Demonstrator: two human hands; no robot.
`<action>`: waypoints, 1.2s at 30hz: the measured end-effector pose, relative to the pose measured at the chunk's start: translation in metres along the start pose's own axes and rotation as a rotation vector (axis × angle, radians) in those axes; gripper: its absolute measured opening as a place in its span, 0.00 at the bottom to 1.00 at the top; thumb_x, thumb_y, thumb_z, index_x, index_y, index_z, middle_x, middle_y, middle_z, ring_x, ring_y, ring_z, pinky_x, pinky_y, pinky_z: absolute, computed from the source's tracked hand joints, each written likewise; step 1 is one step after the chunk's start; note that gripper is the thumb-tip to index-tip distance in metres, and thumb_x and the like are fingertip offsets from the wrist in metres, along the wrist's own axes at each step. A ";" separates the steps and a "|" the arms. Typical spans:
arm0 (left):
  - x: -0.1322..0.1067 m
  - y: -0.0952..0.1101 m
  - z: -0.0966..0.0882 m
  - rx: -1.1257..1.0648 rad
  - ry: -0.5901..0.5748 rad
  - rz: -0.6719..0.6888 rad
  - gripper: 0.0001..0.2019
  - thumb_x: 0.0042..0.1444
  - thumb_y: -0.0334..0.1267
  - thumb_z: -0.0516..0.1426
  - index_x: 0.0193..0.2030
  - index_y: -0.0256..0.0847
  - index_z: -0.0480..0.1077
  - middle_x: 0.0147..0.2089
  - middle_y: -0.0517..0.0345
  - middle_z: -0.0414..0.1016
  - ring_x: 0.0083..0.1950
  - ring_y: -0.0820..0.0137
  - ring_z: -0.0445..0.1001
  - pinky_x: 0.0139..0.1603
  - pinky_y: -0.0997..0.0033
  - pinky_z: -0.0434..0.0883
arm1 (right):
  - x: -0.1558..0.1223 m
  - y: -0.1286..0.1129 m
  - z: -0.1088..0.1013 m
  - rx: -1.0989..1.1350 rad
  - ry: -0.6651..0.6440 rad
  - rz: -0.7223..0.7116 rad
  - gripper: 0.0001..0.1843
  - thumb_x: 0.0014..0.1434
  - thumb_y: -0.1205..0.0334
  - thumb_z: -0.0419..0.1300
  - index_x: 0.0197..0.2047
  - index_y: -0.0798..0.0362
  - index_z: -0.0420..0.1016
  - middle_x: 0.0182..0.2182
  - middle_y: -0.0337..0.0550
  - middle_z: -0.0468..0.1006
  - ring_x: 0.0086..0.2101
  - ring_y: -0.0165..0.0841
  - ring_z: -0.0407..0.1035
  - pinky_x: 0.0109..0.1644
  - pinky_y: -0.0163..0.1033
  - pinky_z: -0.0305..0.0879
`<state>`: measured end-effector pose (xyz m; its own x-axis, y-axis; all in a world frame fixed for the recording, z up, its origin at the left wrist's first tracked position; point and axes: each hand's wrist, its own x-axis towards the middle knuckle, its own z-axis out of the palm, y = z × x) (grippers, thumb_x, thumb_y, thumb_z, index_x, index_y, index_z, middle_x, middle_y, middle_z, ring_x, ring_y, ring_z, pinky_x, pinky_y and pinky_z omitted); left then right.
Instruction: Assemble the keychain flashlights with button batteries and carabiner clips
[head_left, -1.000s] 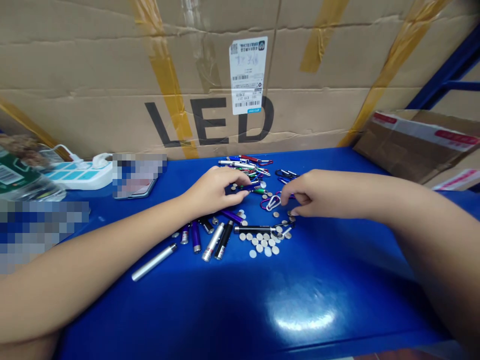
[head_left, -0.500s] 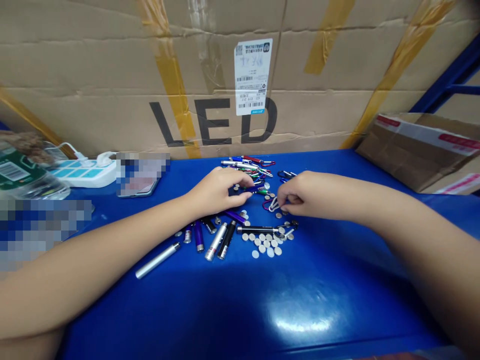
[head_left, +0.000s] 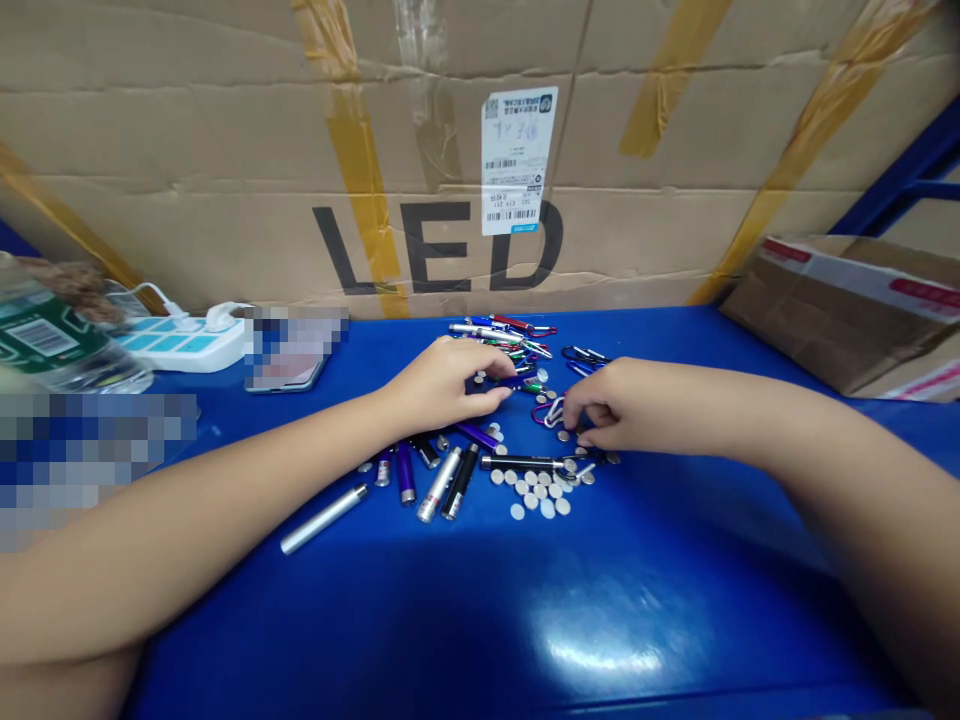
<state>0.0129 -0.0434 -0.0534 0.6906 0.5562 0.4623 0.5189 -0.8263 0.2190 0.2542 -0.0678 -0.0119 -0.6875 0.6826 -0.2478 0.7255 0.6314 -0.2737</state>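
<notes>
My left hand (head_left: 459, 385) is curled at the middle of the pile, thumb and fingers around a dark blue penlight tube (head_left: 519, 378). My right hand (head_left: 604, 408) hovers low beside a silver-and-purple carabiner clip (head_left: 551, 412), fingers bent and a little apart, with nothing visible in them. Several button cells (head_left: 541, 490) lie scattered in front of the hands. A black penlight (head_left: 523, 463) lies across above them. Nearer me are a silver tube (head_left: 324, 520), a silver penlight (head_left: 439, 485), a black one (head_left: 460, 482) and a purple one (head_left: 406, 473).
Behind the hands lies a pile of coloured penlights with clips (head_left: 499, 332). A large cardboard box (head_left: 247, 150) marked LED backs the blue table (head_left: 480, 620). At left are a power strip (head_left: 191, 345), a phone (head_left: 300, 370) and a plastic bottle (head_left: 67, 340); a smaller carton (head_left: 832, 310) stands right.
My right hand has loosened, its thumb and fingers moving apart slightly. My left hand keeps its place over the pile. The whole view has shifted a little.
</notes>
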 end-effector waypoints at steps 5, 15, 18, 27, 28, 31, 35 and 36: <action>0.000 -0.001 0.000 -0.002 0.010 0.007 0.06 0.56 0.38 0.59 0.41 0.41 0.72 0.42 0.60 0.80 0.44 0.69 0.77 0.47 0.69 0.69 | 0.000 0.003 -0.001 -0.048 -0.024 0.068 0.12 0.51 0.66 0.54 0.33 0.46 0.78 0.24 0.34 0.76 0.22 0.29 0.65 0.25 0.34 0.54; 0.000 -0.001 0.001 -0.013 0.003 0.003 0.06 0.55 0.37 0.59 0.40 0.41 0.72 0.41 0.59 0.80 0.43 0.69 0.77 0.46 0.68 0.69 | 0.001 -0.013 -0.007 -0.027 0.525 0.034 0.10 0.55 0.55 0.58 0.38 0.50 0.75 0.18 0.33 0.68 0.20 0.27 0.60 0.26 0.35 0.50; 0.000 -0.001 0.001 -0.020 0.005 -0.003 0.06 0.56 0.38 0.58 0.40 0.42 0.72 0.41 0.60 0.79 0.43 0.69 0.77 0.47 0.67 0.69 | 0.004 -0.012 -0.003 -0.015 0.567 -0.017 0.11 0.56 0.55 0.57 0.38 0.51 0.75 0.18 0.32 0.66 0.20 0.26 0.58 0.26 0.34 0.50; -0.001 -0.002 0.001 -0.028 0.018 0.003 0.06 0.55 0.37 0.59 0.40 0.41 0.72 0.40 0.60 0.80 0.42 0.70 0.77 0.46 0.69 0.69 | 0.006 -0.009 -0.003 -0.005 0.574 -0.045 0.11 0.57 0.55 0.58 0.39 0.50 0.76 0.18 0.31 0.64 0.20 0.25 0.56 0.26 0.33 0.49; -0.001 -0.001 0.001 -0.030 0.021 0.003 0.06 0.55 0.37 0.59 0.40 0.41 0.72 0.40 0.60 0.80 0.42 0.70 0.77 0.46 0.69 0.70 | 0.006 -0.009 -0.003 -0.005 0.576 -0.049 0.11 0.57 0.55 0.58 0.39 0.50 0.76 0.18 0.31 0.63 0.20 0.25 0.56 0.26 0.32 0.49; 0.000 -0.001 0.001 -0.028 0.026 -0.004 0.06 0.55 0.37 0.59 0.39 0.41 0.72 0.40 0.60 0.80 0.42 0.70 0.77 0.46 0.69 0.70 | 0.006 -0.009 -0.002 0.000 0.580 -0.058 0.10 0.57 0.55 0.58 0.38 0.50 0.76 0.18 0.31 0.63 0.20 0.25 0.56 0.26 0.32 0.49; 0.000 -0.001 0.001 -0.032 0.022 -0.011 0.06 0.55 0.37 0.58 0.40 0.41 0.72 0.40 0.59 0.80 0.42 0.69 0.77 0.46 0.69 0.70 | 0.006 -0.009 -0.002 0.014 0.578 -0.064 0.10 0.57 0.55 0.58 0.38 0.51 0.76 0.18 0.32 0.64 0.20 0.25 0.56 0.26 0.33 0.49; 0.000 -0.001 0.001 -0.034 0.026 -0.015 0.06 0.55 0.37 0.59 0.40 0.41 0.72 0.40 0.59 0.80 0.42 0.69 0.77 0.46 0.69 0.70 | 0.006 -0.009 -0.002 0.012 0.580 -0.069 0.10 0.58 0.55 0.58 0.38 0.51 0.76 0.18 0.32 0.64 0.20 0.25 0.56 0.26 0.33 0.48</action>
<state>0.0125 -0.0430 -0.0542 0.6696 0.5661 0.4807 0.5110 -0.8209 0.2550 0.2436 -0.0689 -0.0090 -0.6019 0.7318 0.3195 0.6766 0.6799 -0.2827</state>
